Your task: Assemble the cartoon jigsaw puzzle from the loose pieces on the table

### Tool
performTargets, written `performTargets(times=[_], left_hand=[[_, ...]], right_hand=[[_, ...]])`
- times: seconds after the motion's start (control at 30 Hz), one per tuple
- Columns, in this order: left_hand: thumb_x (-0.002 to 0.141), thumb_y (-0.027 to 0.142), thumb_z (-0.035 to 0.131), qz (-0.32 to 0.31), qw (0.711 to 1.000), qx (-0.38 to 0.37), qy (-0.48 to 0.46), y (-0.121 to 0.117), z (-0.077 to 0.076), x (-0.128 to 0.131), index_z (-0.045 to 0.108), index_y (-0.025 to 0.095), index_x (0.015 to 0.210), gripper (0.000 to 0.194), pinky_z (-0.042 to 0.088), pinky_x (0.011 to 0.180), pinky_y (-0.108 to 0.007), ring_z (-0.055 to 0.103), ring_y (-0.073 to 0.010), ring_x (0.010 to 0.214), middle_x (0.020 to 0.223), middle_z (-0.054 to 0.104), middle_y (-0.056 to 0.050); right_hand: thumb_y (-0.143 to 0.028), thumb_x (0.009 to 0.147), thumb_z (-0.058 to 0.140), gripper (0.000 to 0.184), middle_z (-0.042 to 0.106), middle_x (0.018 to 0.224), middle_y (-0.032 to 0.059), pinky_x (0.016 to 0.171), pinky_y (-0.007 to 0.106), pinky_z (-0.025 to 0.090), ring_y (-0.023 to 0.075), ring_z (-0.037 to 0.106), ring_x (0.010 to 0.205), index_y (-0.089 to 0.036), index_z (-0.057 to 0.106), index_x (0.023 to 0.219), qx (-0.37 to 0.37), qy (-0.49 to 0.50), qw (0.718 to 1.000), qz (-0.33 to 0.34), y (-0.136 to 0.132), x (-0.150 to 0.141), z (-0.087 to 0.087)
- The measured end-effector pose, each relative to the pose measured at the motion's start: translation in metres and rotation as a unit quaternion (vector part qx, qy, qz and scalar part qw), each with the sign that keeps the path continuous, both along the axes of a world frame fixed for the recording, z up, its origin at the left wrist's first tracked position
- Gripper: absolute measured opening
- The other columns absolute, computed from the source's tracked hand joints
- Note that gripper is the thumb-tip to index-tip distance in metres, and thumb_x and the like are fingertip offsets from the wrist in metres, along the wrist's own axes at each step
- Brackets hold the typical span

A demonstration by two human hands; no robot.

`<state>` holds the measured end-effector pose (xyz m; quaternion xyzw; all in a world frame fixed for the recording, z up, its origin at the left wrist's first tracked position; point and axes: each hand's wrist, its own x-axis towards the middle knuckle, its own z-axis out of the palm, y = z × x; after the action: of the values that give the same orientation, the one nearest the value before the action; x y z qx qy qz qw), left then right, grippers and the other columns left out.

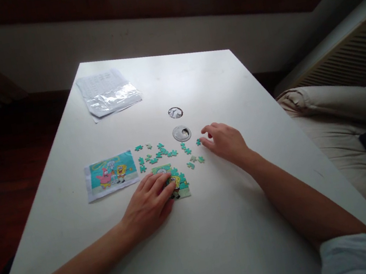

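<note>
My left hand (150, 200) lies flat with fingers stretched over the left part of a partly assembled jigsaw puzzle (183, 189), hiding some of its cartoon picture. My right hand (224, 141) hovers low to the right, thumb and forefinger apart. A teal puzzle piece (198, 142) is right by its fingertips; whether they touch cannot be made out. Loose puzzle pieces (161, 151) are scattered beyond the assembled part, and several more pieces (193, 159) lie between it and my right hand.
A reference picture (111, 174) with cartoon figures lies left of the pieces on the white table (240, 221). Papers in a clear plastic sleeve (108, 93) rest at the far left. A round hole (175, 113) and a round metal cap (181, 133) are mid-table. A beige couch (337, 128) stands right.
</note>
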<state>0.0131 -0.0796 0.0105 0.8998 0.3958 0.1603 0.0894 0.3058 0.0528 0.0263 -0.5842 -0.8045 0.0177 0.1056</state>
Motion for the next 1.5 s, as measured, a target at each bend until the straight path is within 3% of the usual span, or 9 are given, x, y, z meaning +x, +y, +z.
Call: performTargets(times=[0.17,0.57,1.0,1.23,1.5], left_hand=[[0.097,0.023,0.053,0.000,1.000,-0.002,0.010,0.000,-0.002,-0.001,0.057,0.019,0.136,0.040,0.039,0.117,-0.056,0.049,-0.0310,0.134,0.146,0.054,-0.014],[0.096,0.022,0.054,0.002,1.000,-0.006,-0.011,0.000,-0.001,0.000,0.057,0.020,0.136,0.040,0.040,0.117,-0.056,0.049,-0.0306,0.133,0.146,0.054,-0.014],[0.096,0.023,0.054,0.003,1.000,-0.003,0.004,0.000,-0.002,0.000,0.058,0.019,0.135,0.039,0.039,0.117,-0.055,0.049,-0.0311,0.133,0.148,0.053,-0.013],[0.095,0.022,0.054,0.004,1.000,0.000,-0.004,0.000,-0.002,0.001,0.059,0.020,0.134,0.039,0.040,0.116,-0.056,0.050,-0.0312,0.132,0.147,0.054,-0.014],[0.096,0.023,0.054,0.004,1.000,-0.001,0.002,0.001,0.000,0.000,0.060,0.019,0.133,0.038,0.040,0.115,-0.056,0.050,-0.0315,0.131,0.146,0.054,-0.013]], right_hand=[[-0.038,0.094,0.061,0.021,0.068,0.096,0.0107,0.067,0.033,0.037,0.0247,0.059,0.088,-0.021,0.069,0.102,-0.010,-0.049,0.999,0.011,-0.009,-0.006,-0.001],[-0.027,0.093,0.059,0.012,0.067,0.099,0.0058,0.065,0.031,0.036,0.0196,0.059,0.084,-0.023,0.066,0.103,-0.061,0.003,0.998,0.024,-0.001,-0.004,-0.006],[-0.020,0.089,0.060,0.007,0.064,0.093,0.0045,0.068,0.030,0.037,0.0185,0.056,0.081,-0.022,0.065,0.094,-0.070,0.036,0.995,0.064,0.000,-0.005,-0.007],[-0.020,0.089,0.060,0.007,0.060,0.087,0.0035,0.073,0.029,0.039,0.0186,0.054,0.081,-0.021,0.064,0.094,-0.076,0.098,0.986,0.110,0.000,-0.009,-0.012],[-0.020,0.093,0.057,0.017,0.058,0.086,0.0030,0.074,0.027,0.041,0.0166,0.053,0.078,-0.022,0.070,0.102,-0.065,0.182,0.962,0.193,0.016,-0.003,-0.031]])
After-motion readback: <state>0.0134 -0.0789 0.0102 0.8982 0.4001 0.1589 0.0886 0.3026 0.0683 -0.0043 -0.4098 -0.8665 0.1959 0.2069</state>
